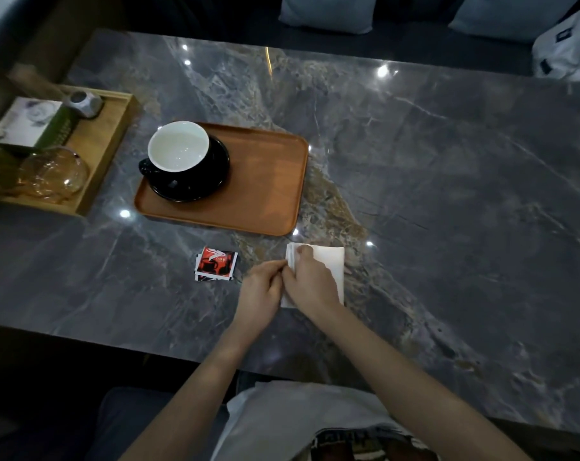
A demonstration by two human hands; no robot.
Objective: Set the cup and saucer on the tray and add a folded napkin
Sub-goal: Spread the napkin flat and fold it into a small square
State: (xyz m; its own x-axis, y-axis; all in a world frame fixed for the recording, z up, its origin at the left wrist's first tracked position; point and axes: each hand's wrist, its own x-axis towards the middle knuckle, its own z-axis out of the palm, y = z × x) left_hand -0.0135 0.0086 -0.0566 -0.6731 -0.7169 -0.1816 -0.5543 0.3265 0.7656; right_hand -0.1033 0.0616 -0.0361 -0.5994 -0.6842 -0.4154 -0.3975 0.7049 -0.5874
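**Head view: napkin being folded beside a tray that already holds cup and saucer**

Left of the tray (265, 181), a wooden box (109, 141) holds a glass jar and a card. On the tray's left half the cup (178, 146) sits on its saucer (215, 171), leaving the right half bare, likely for the napkin. Just below the tray lie red sachets (215, 262). Right of them, the left hand (262, 291) pinches the white napkin's (331, 261) left edge while the right hand (311, 281) presses it flat with curled fingers, apparently creasing a fold.
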